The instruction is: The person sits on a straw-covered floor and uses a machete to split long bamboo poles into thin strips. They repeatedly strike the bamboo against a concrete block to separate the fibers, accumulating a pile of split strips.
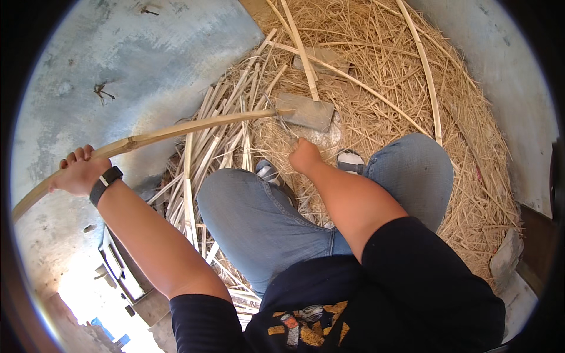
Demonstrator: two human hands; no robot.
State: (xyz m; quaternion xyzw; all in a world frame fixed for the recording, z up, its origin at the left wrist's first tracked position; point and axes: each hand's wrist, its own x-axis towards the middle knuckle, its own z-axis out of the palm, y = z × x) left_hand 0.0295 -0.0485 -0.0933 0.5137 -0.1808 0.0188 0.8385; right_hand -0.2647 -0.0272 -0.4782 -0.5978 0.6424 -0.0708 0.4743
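My left hand [82,170] is wrapped round a long bamboo strip [176,128], near its outer end at the left. The strip slants up to the right and bows a little, with a node partway along. Its far tip lies over a flat grey stone slab [309,112] on the floor. My right hand [305,156] is closed in a fist on a knife with a thin, dark, curved blade [280,117]. That blade crosses the strip close to its tip and seems to touch it. The knife's handle is hidden in my fist.
Many split bamboo strips [203,153] lie piled left of my knees. Shavings [376,76] cover the floor ahead and to the right, with long strips [425,70] across them. A second slab [323,62] lies farther off. Bluish walls [135,65] stand left and right.
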